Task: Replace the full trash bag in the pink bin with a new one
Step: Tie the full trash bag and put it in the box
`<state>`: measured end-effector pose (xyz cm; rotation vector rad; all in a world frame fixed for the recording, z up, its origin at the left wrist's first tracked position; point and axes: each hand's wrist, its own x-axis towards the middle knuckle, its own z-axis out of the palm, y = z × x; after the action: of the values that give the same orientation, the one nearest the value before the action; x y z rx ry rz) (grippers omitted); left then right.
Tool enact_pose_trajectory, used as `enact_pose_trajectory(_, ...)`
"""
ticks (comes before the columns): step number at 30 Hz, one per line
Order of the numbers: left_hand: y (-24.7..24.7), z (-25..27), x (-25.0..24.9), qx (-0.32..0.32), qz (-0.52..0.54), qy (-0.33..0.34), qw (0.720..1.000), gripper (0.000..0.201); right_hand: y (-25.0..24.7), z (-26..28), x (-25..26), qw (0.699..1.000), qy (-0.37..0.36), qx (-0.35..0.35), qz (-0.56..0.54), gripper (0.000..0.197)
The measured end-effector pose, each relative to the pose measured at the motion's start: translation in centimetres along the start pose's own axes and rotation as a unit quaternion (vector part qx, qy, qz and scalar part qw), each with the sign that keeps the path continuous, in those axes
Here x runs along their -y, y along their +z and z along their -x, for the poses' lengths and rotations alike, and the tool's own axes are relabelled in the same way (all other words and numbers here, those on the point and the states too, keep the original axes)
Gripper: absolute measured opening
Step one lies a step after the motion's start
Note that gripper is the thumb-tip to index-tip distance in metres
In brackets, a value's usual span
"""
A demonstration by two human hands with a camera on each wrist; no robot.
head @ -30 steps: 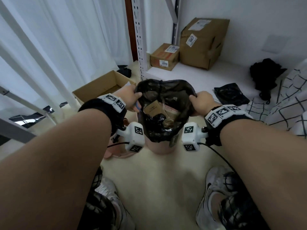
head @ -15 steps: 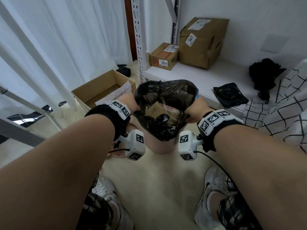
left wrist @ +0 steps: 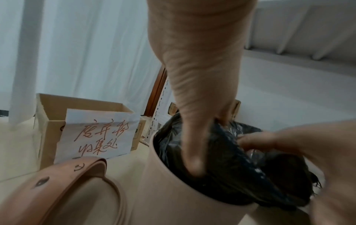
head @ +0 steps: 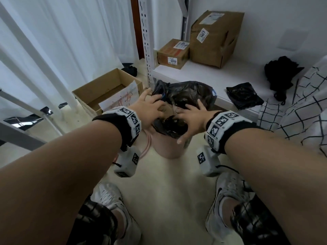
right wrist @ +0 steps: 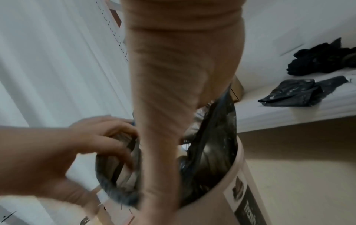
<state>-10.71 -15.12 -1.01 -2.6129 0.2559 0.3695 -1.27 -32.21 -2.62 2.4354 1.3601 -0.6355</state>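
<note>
The pink bin [head: 168,149] stands on the floor in front of my feet, with the full black trash bag [head: 191,92] rising out of it. My left hand [head: 150,108] is over the bag's left side; the wrist views show its fingers [right wrist: 108,134] curled round the bag's rim [left wrist: 240,175]. My right hand [head: 192,115] lies on the bag's top with fingers spread, its thumb [right wrist: 159,159] down along the near rim of the bin [right wrist: 238,167]. A folded black bag [head: 244,95] lies on the white shelf. The bin's pink lid [left wrist: 63,182] lies on the floor to the left.
An open cardboard box [head: 106,89] with a hand-written paper sits left of the bin. Two sealed boxes [head: 172,53] and a black cloth [head: 281,73] lie on the low shelf [head: 203,71]. A perforated upright [head: 146,41] stands behind the bin, and checked fabric [head: 300,110] at the right.
Both hands have left the bag's sides and come together over its top. The bag's mouth, wide open a second ago, is now pushed together.
</note>
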Motion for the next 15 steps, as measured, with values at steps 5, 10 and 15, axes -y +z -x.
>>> enact_pose_trajectory(5,-0.9,-0.3,1.5,-0.083,0.074,-0.113,0.987,0.033,-0.7,0.2,0.8,0.998,0.019,-0.038,0.038,0.060)
enact_pose_trajectory(10,-1.4,0.5,3.9,-0.032,0.133,-0.234,0.963,0.032,-3.2,0.8,-0.4,0.983,0.042,-0.166,-0.067,0.022)
enact_pose_trajectory(15,-2.3,0.0,5.6,-0.051,0.185,-0.277,0.942,0.036,-5.5,0.8,0.0,0.987,0.009,-0.152,-0.052,0.022)
